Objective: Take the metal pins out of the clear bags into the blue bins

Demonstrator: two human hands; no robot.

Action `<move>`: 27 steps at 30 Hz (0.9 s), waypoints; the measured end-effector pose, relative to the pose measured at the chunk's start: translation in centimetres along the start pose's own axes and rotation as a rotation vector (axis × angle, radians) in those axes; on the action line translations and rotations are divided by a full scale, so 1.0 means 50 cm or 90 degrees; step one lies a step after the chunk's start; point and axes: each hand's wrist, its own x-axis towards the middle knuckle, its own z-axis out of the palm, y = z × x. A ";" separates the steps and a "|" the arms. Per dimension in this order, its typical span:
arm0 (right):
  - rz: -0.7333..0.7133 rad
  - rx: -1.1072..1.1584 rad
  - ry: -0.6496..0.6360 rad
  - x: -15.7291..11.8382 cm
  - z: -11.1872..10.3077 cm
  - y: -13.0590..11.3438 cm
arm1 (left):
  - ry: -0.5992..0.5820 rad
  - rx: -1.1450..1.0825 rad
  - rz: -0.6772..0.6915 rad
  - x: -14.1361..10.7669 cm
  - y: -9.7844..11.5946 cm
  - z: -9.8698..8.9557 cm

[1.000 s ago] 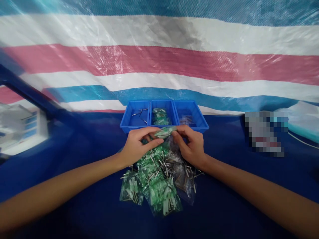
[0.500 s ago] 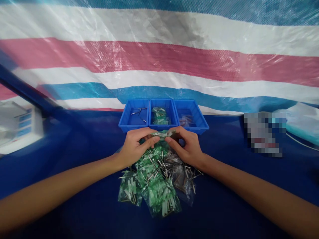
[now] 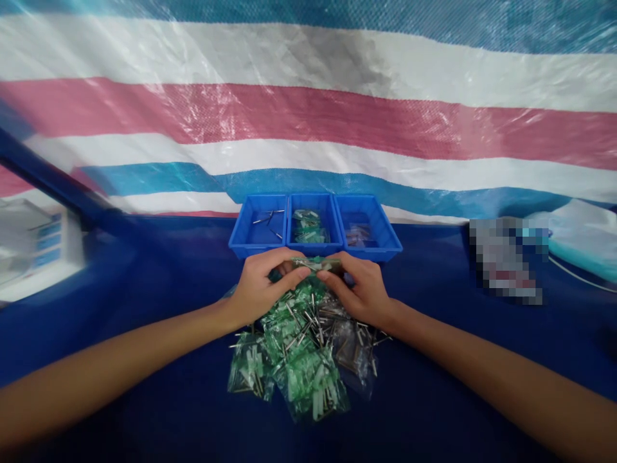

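Observation:
Between my two hands is a small green-tinted plastic bag [image 3: 315,263] with pale and metal pieces inside. My left hand [image 3: 264,283] pinches its left end between thumb and fingers. Its right end is gripped the same way by my right hand [image 3: 362,286]. Just below lies a heap of similar green bags [image 3: 308,370], with loose metal pins [image 3: 315,318] scattered over it. Clear bags holding brownish pieces [image 3: 354,347] make up the heap's right side.
Three blue trays stand behind my hands: the left tray [image 3: 245,236] holds a few metal pins, the middle one green bags [image 3: 308,225], the right one clear bags [image 3: 357,234]. A white device [image 3: 53,251] sits far left; a blurred-out item [image 3: 506,263] lies right, before a striped sheet [image 3: 308,116].
The bag between my hands has tilted slightly and sits a little lower. Both hands keep their pinch on it, and the heap looks the same.

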 end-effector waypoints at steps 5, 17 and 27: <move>-0.003 -0.024 0.001 0.002 -0.001 0.001 | -0.003 0.012 0.004 -0.002 0.001 0.000; -0.005 0.004 0.016 -0.001 0.003 -0.001 | -0.009 0.009 0.027 -0.003 0.003 -0.001; 0.016 0.039 -0.007 -0.006 0.001 0.002 | -0.010 0.011 0.036 -0.006 -0.002 0.001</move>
